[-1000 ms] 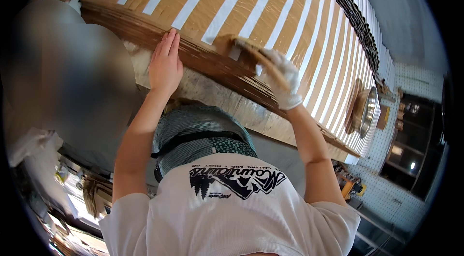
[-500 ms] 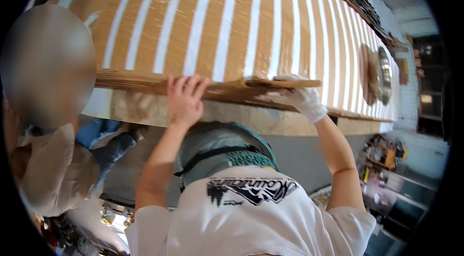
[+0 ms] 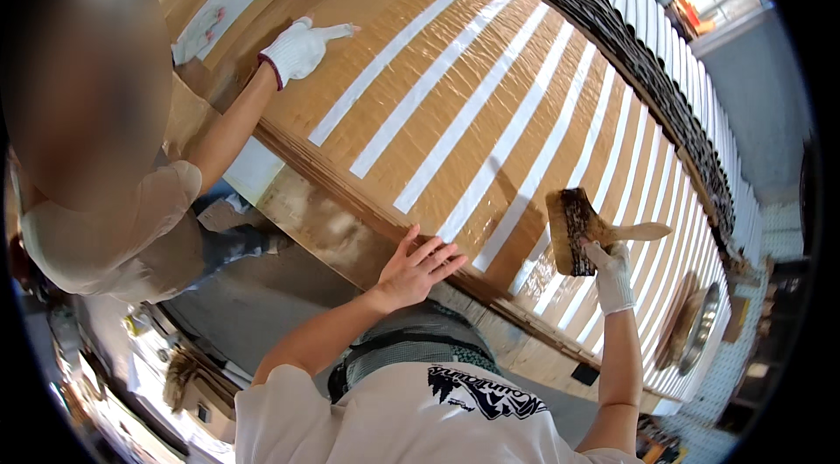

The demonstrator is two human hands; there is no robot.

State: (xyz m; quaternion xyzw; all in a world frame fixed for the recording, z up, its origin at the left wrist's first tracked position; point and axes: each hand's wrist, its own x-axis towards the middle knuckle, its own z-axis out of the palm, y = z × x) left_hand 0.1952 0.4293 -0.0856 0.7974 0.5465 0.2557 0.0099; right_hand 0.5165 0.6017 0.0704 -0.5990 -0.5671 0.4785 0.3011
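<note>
Co-worker's white-gloved hand (image 3: 302,48) lying flat on far left of brown sheet (image 3: 455,105); sheet glossy, wet-looking, crossed by white strips (image 3: 411,101). Stack edge (image 3: 350,201) layered, fibrous, running diagonally. Left hand (image 3: 418,267) bare, fingers spreading wide, pressing flat on near edge, gripping nothing. Right hand (image 3: 610,274) gloved, closing round wooden handle of broad dark-bristled brush (image 3: 579,232), bristles touching sheet. Round metal bowl (image 3: 696,333) sitting far right; contents hidden. Sheet surface lying open between hands.
</note>
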